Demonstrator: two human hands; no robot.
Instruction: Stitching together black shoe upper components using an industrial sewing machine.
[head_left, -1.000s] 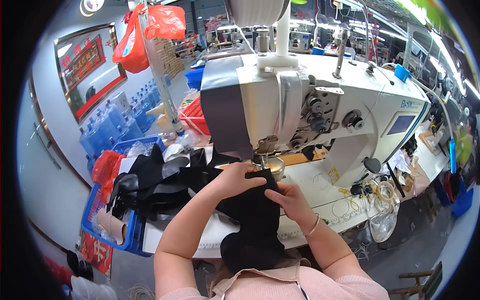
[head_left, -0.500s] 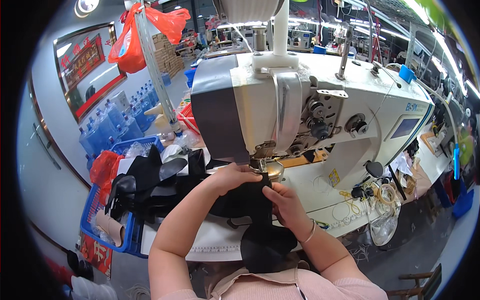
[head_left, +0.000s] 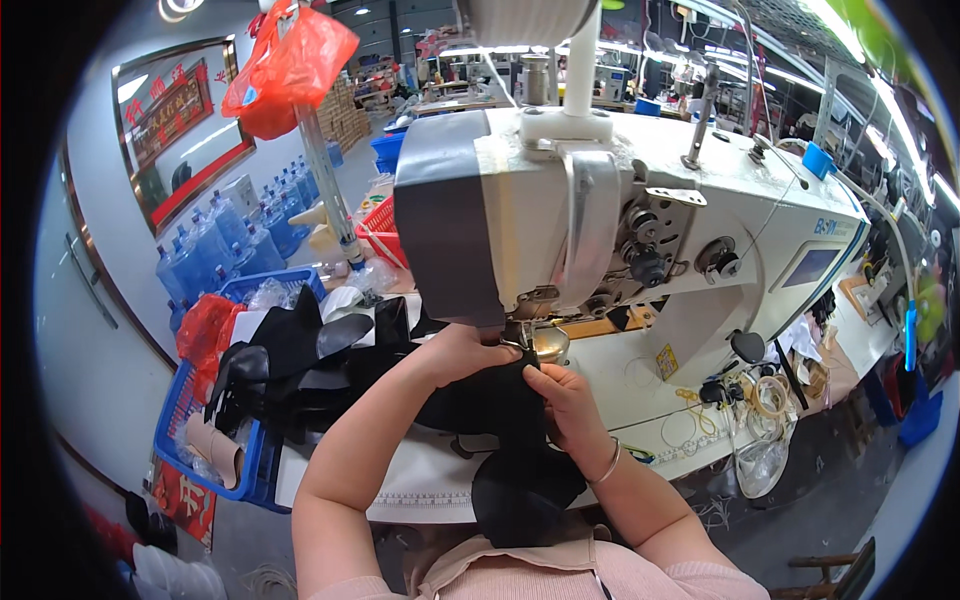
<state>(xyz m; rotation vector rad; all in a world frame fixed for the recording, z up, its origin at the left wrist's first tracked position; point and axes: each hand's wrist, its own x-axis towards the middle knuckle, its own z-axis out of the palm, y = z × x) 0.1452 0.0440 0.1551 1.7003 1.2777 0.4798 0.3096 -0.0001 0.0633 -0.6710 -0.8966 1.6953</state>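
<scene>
A black fabric piece (head_left: 490, 410) lies under the needle area of a large white and grey sewing machine (head_left: 620, 220) and hangs down toward my lap. My left hand (head_left: 455, 352) presses on the fabric at its left side, just beside the presser foot (head_left: 517, 338). My right hand (head_left: 562, 397) pinches the fabric's right edge directly below the foot. A thin bangle sits on my right wrist. The needle itself is hidden by the machine head.
A blue crate (head_left: 215, 440) at the left holds a heap of black cut pieces (head_left: 290, 360) and a red bag. Thread, cords and small tools (head_left: 750, 395) lie on the table at right. Water bottles (head_left: 215, 250) stand along the left wall.
The camera has moved closer to the machine head. Both hands stay on the black fabric at the presser foot, shifted slightly toward the needle.
</scene>
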